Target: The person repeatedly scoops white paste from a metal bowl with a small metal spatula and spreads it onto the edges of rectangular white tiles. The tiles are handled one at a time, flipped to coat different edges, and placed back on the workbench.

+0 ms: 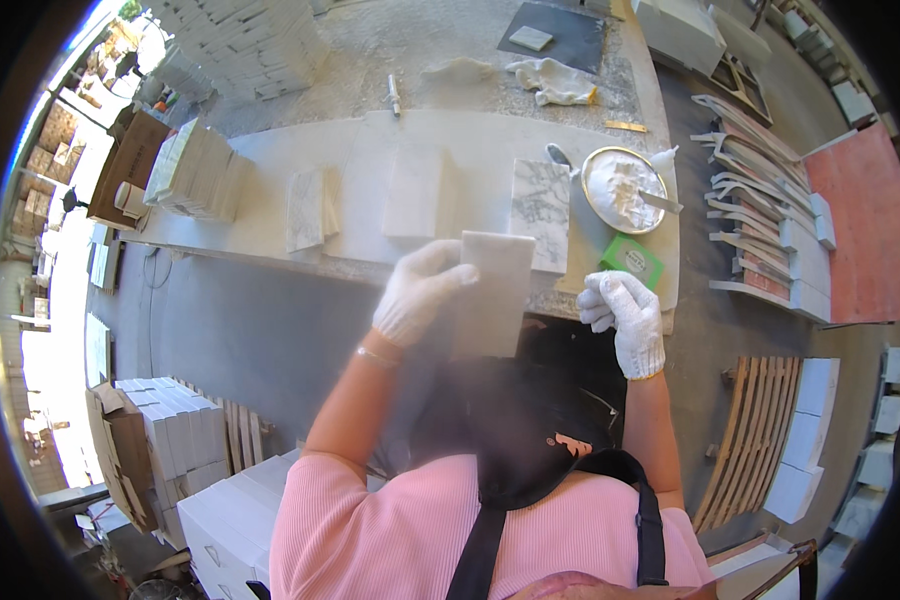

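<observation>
My gloved left hand (422, 292) grips a pale stone tile (496, 290) by its left edge, holding it upright in front of the table's near edge. My gloved right hand (625, 318) is closed with fingertips pinched together; what is in them, if anything, is too small to make out. Just beyond it a green rectangular item (630, 262) lies at the table's corner. Past the held tile lies a grey-veined marble tile (540, 215). To its right stands a round tub of white paste (622, 190) with a putty knife (660, 202) in it.
Left along the white worktable (270, 150) are a plain white tile stack (415, 192), a veined tile stack (310, 210) and a taller stack (192, 172). A crumpled glove (552, 82) lies farther back. Wooden pallets (755, 440) stand on the floor at right; boxes (175, 430) stand at lower left.
</observation>
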`<move>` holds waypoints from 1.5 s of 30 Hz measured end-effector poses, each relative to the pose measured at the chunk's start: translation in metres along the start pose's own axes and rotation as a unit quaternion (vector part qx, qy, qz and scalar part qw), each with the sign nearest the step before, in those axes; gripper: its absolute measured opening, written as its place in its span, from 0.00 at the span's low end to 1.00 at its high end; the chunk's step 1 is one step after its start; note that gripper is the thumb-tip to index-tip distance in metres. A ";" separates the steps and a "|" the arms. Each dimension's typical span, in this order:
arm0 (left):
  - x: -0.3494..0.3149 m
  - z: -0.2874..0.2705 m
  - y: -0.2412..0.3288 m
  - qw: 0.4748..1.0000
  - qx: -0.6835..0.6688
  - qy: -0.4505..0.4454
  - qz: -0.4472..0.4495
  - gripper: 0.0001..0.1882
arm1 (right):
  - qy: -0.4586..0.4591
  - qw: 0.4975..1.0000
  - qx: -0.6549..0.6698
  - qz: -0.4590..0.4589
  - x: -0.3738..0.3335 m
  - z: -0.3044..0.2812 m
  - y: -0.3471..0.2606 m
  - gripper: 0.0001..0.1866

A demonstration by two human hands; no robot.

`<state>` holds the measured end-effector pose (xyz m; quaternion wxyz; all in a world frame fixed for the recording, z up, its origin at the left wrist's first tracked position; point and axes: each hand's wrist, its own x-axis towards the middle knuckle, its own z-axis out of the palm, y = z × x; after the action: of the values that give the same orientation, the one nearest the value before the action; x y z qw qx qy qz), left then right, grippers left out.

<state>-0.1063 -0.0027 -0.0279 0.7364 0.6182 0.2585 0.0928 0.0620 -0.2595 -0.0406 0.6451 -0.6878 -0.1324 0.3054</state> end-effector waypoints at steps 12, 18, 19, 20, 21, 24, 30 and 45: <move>0.109 -0.104 0.024 0.980 0.170 0.093 0.035 0.23 | -0.009 0.999 -0.001 0.044 -0.005 0.003 0.014 0.15; 0.110 -0.089 0.031 0.836 0.475 0.247 0.122 0.26 | -0.025 0.999 -0.011 0.034 0.001 0.008 0.011 0.19; 0.103 -0.084 0.035 0.823 0.484 0.259 0.146 0.26 | -0.021 0.999 -0.003 0.039 0.002 0.011 0.010 0.20; 0.095 -0.076 0.038 0.807 0.490 0.274 0.182 0.25 | -0.012 0.999 -0.020 0.029 0.003 0.014 0.010 0.21; 0.086 -0.065 0.040 0.833 0.472 0.236 0.166 0.25 | -0.002 0.999 -0.036 0.024 0.004 0.017 0.009 0.22; 0.051 -0.030 0.032 0.888 0.412 0.137 0.152 0.25 | 0.005 0.998 -0.068 0.008 0.007 0.026 0.010 0.26; 0.026 0.023 -0.003 0.952 0.297 0.038 0.069 0.24 | -0.012 0.988 -0.153 -0.030 0.009 0.027 0.022 0.29; 0.006 0.048 -0.024 0.992 -0.006 0.067 -0.103 0.18 | -0.074 0.990 0.072 0.092 -0.017 0.024 0.015 0.16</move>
<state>-0.0818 -0.0461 -0.0482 0.7264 0.5766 0.3691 0.0598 0.0317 -0.2521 -0.0501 0.6502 -0.6244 -0.0937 0.4226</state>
